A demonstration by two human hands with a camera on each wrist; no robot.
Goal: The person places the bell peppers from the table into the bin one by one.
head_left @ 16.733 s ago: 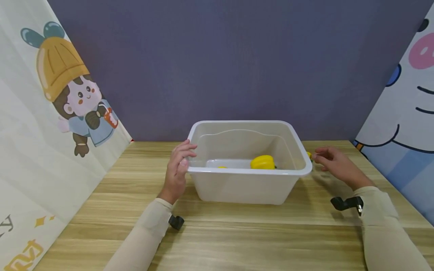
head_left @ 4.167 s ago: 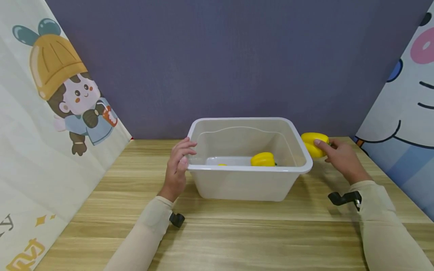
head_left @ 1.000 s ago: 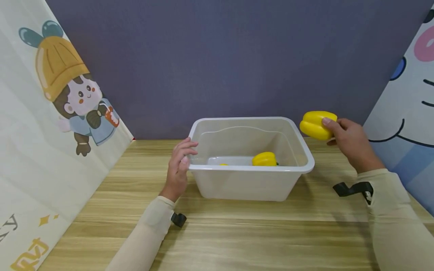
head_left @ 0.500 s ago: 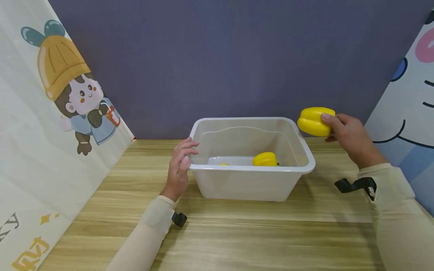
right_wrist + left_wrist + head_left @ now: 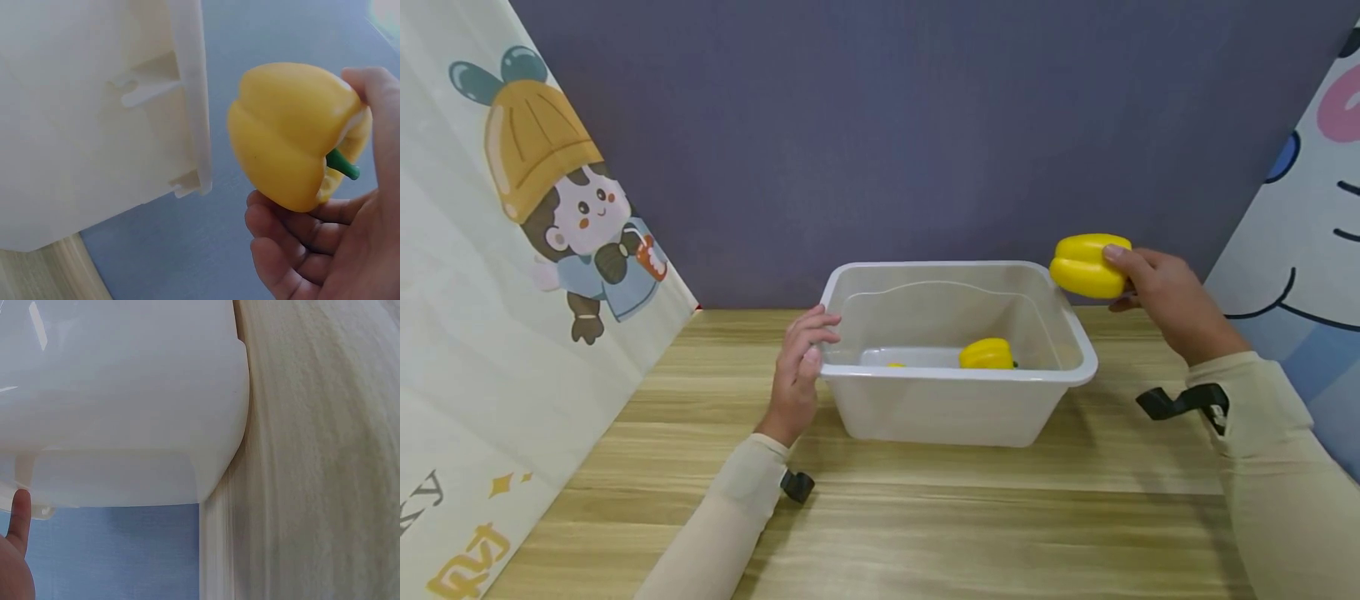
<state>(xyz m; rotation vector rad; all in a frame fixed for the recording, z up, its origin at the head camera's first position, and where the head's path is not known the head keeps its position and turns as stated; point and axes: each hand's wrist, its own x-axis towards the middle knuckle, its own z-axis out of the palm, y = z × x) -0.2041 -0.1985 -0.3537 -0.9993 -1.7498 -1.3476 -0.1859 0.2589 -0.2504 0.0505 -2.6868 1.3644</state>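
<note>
My right hand (image 5: 1172, 300) holds a yellow bell pepper (image 5: 1088, 265) by its stem end, thumb on one side and fingers on the other. The pepper is in the air at the bin's right rim, and its green stem (image 5: 342, 164) faces the palm in the right wrist view. My left hand (image 5: 797, 367) grips the left rim of the white plastic bin (image 5: 940, 408), fingers over the edge. In the left wrist view one finger (image 5: 20, 515) lies against the outside of the bin. Another yellow pepper (image 5: 987, 353) lies inside.
A small bit of a yellow thing (image 5: 896, 364) shows inside the bin, mostly hidden by the front wall. The bin stands on a wood-grain table (image 5: 925, 525) near a dark blue-grey back wall (image 5: 895, 150). Cartoon-printed sheets (image 5: 475, 333) flank the sides.
My right hand was empty beside the bin, then took hold of the yellow pepper there and lifted it. Within the last second it has moved slightly left and up. My left hand stays put.
</note>
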